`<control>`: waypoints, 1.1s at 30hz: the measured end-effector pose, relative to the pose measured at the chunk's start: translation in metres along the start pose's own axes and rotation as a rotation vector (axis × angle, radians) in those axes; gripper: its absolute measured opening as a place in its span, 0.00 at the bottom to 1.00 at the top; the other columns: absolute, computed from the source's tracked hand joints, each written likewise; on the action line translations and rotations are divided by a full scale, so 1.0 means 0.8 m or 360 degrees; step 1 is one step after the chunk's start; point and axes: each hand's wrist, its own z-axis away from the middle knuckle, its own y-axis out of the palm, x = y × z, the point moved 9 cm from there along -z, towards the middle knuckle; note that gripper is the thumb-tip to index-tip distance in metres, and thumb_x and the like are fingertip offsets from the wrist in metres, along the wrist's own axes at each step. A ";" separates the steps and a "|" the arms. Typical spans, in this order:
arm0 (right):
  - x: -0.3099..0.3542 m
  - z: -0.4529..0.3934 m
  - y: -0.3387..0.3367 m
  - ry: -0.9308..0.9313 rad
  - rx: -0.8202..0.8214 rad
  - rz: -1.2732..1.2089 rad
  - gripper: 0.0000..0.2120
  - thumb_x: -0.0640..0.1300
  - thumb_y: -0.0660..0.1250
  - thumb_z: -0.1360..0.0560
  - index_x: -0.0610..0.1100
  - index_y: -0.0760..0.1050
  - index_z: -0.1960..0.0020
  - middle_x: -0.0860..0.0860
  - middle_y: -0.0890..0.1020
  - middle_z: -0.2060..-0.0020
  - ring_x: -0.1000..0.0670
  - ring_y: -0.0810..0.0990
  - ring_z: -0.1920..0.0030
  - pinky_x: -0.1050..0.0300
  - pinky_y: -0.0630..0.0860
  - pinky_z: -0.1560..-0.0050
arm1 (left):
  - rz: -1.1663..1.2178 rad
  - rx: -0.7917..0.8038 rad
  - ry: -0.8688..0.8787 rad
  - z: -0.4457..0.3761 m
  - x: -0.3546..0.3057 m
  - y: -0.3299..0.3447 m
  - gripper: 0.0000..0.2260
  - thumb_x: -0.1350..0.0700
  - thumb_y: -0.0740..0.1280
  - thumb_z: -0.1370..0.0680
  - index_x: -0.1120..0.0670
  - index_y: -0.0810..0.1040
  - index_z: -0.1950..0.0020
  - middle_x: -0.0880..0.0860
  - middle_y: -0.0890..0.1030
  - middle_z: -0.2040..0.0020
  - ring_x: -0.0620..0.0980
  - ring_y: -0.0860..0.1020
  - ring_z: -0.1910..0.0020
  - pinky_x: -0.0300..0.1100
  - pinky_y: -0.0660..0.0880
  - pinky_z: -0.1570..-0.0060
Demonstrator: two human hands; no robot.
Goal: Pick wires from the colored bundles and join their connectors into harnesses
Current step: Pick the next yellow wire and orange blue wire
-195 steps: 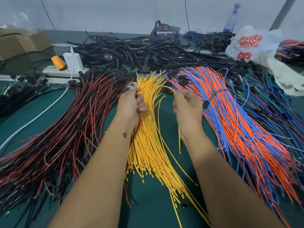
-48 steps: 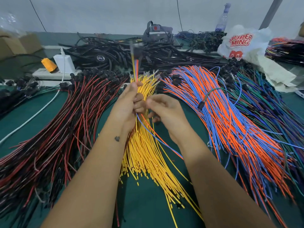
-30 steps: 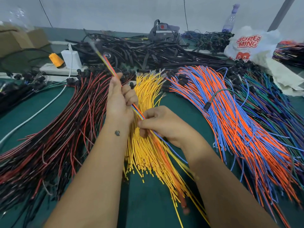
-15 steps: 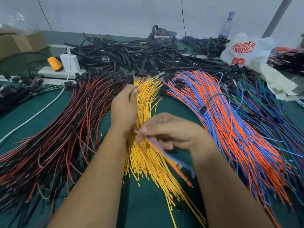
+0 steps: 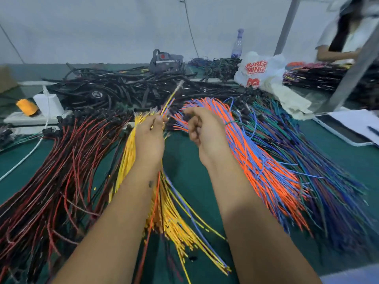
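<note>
- at the far left of the green surface point(image 5: 184, 181) a white power strip point(image 5: 30, 117) lies with a white adapter point(image 5: 50, 102) and an orange plug point(image 5: 26, 107) on it.
- the red and black bundle point(image 5: 61, 171) fans across the left side, its black connectors toward the far end.
- the yellow bundle point(image 5: 164, 212) lies in the middle, partly under the left forearm.
- the left hand point(image 5: 149, 138) is raised over the yellow bundle, back toward the camera, forearm running up from the bottom edge. its fingers are curled round a few picked wires point(image 5: 167, 104), yellow, orange and blue, whose upper ends stick up and away past the fingertips; the lower ends trail down beside the forearm over the yellow bundle.
- behind the hands a heap of black cables point(image 5: 133, 91) spreads along the back of the surface.
- the right hand point(image 5: 205, 132) is held up just beside the left one, apart from it, at the near edge of the orange and blue bundle point(image 5: 256, 156). its fingers are curled tight; motion blur hides whether they pinch anything.
- the orange and blue bundle fans toward the lower right, and the green and dark blue bundle point(image 5: 328, 181) lies next to it.
- a white plastic bag point(image 5: 260, 68) with red print sits at the back right, a clear bottle point(image 5: 238, 45) behind it.
- at the far right another person point(image 5: 346, 33) is at more wires.
</note>
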 end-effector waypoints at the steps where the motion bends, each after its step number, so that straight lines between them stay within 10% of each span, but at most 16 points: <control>1: 0.012 -0.002 -0.007 -0.0047 -0.0047 0.0025 0.10 0.39 0.59 0.23 0.41 0.78 0.58 0.53 0.69 0.82 0.56 0.62 0.81 0.67 0.56 0.80 | 0.0257 0.0033 -0.0163 0.006 0.006 0.020 0.12 0.56 0.57 0.17 0.52 0.78 0.56 0.44 0.65 0.79 0.44 0.63 0.77 0.36 0.60 0.76; 5: 0.052 -0.004 -0.042 -0.0204 -0.0087 0.0321 0.12 0.36 0.61 0.25 0.43 0.78 0.64 0.51 0.70 0.81 0.56 0.64 0.82 0.67 0.60 0.81 | 0.0945 0.0172 -0.0748 0.053 0.037 0.099 0.12 0.56 0.55 0.17 0.52 0.74 0.57 0.44 0.60 0.81 0.39 0.56 0.85 0.28 0.54 0.84; 14: 0.083 -0.021 -0.216 -0.0277 -0.0546 0.1997 0.08 0.43 0.64 0.28 0.41 0.78 0.61 0.43 0.81 0.65 0.40 0.79 0.61 0.52 0.73 0.59 | 0.0502 0.0394 -0.0395 0.075 0.031 0.121 0.14 0.56 0.56 0.16 0.53 0.75 0.58 0.44 0.57 0.78 0.42 0.54 0.81 0.31 0.54 0.79; 19: 0.051 -0.028 -0.245 -0.0044 -0.0366 0.2797 0.17 0.47 0.67 0.26 0.47 0.76 0.38 0.41 0.78 0.44 0.39 0.75 0.42 0.48 0.74 0.43 | 0.0424 0.0389 -0.0391 0.077 0.029 0.121 0.12 0.56 0.56 0.17 0.54 0.77 0.55 0.44 0.58 0.77 0.42 0.55 0.80 0.33 0.54 0.78; 33: 0.147 0.001 -0.213 -0.0849 -0.0895 0.2095 0.05 0.45 0.59 0.19 0.43 0.70 0.48 0.48 0.73 0.64 0.43 0.68 0.63 0.51 0.60 0.64 | 0.0501 0.0418 -0.0386 0.074 0.033 0.120 0.12 0.56 0.56 0.16 0.56 0.78 0.52 0.46 0.57 0.75 0.43 0.55 0.79 0.33 0.55 0.78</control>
